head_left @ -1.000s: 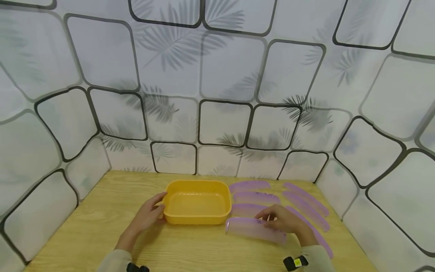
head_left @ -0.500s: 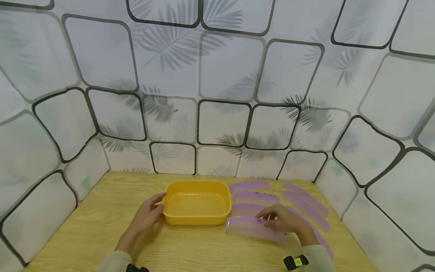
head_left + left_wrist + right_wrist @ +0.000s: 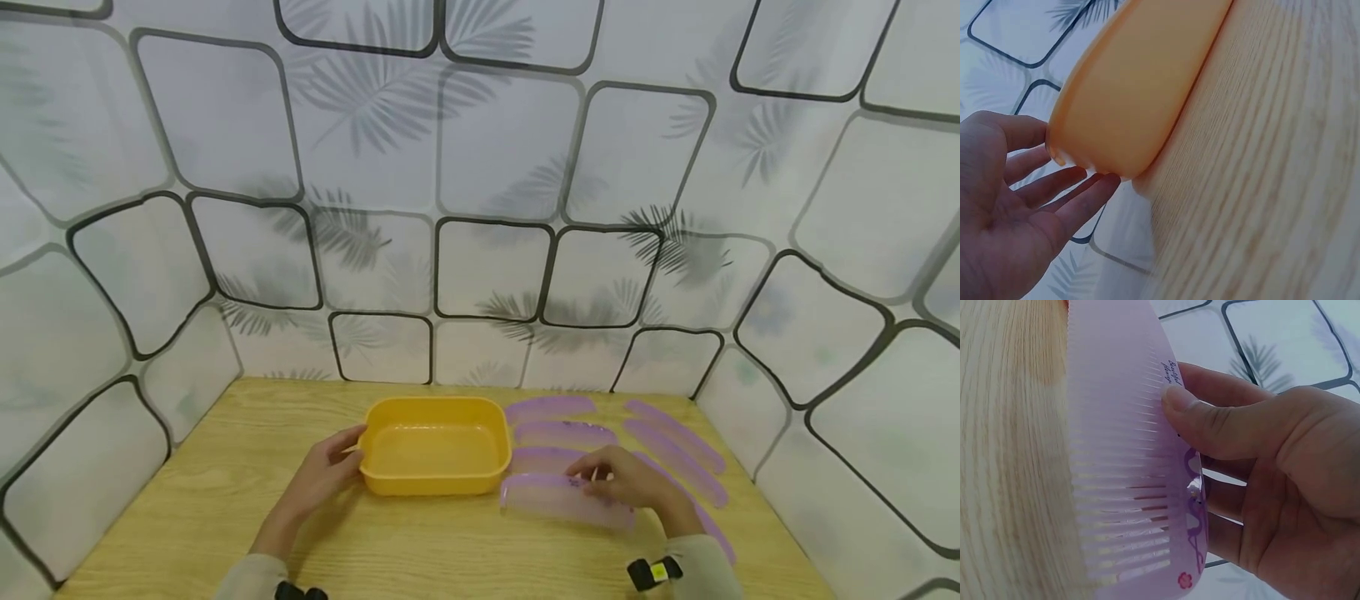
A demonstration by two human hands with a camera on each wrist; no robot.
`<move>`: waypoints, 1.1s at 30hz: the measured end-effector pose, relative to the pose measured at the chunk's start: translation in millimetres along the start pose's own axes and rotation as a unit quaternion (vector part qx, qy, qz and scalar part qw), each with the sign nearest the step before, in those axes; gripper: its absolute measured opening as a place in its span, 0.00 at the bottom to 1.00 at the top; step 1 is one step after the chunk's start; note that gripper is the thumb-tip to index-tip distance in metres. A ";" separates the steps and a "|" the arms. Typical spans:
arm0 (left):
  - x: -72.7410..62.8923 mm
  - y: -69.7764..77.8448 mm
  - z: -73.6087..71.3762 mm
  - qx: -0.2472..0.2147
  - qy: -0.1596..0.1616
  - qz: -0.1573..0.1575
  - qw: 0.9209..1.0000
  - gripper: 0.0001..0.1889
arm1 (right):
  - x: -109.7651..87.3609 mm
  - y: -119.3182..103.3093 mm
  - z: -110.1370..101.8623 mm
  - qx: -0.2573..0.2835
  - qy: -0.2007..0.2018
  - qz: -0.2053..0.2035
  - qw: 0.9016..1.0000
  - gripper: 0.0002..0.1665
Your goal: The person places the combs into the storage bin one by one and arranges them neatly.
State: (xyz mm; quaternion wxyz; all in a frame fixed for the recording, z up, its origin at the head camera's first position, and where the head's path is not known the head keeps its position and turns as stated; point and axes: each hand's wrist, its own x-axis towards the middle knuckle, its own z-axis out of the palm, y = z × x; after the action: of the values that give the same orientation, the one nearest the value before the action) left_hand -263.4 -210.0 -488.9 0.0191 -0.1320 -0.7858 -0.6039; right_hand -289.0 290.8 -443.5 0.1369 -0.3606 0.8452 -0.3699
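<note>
My right hand (image 3: 633, 483) pinches a pale purple comb (image 3: 542, 498) by its spine, thumb on the near face and fingers behind. In the right wrist view the comb (image 3: 1122, 444) has its teeth toward the wooden tabletop, with a printed flamingo pattern and a small red flower along the spine. At the left end of a yellow plastic basin (image 3: 435, 486), my left hand (image 3: 326, 475) rests extended fingertips on the outer wall and rim. The left wrist view shows those fingers (image 3: 1088, 200) fairly straight against the basin's end (image 3: 1122, 94).
More purple combs lie flat right of the basin: one stack of them, including a comb (image 3: 566, 433) with dark print, sits beside it, and slanted ones such as this comb (image 3: 675, 461) lie farther right. Patterned white walls (image 3: 495, 275) enclose the wooden table (image 3: 420, 550).
The comb in my right hand has risen very slightly in view. The left hand stays at the basin's end, and the basin has not moved.
</note>
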 end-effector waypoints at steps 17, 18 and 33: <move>-4.7 -0.9 2.5 0.013 0.010 0.007 1.000 0.29 | 4.7 -14.7 -15.7 -0.027 0.013 0.008 1.000 0.16; -4.7 -1.5 3.1 0.010 0.012 0.007 1.000 0.29 | 5.3 -15.1 -16.4 -0.027 0.015 0.009 0.999 0.16; -0.8 -2.0 6.1 0.001 0.020 -0.009 1.000 0.28 | 20.7 -28.0 -24.7 -0.028 0.023 0.012 0.999 0.16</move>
State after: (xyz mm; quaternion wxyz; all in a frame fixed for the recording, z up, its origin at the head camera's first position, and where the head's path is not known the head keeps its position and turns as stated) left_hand -262.3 -204.8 -492.5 0.0293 -0.1126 -0.7869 -0.6060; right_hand -301.5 276.1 -405.5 0.1114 -0.3459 0.8623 -0.3528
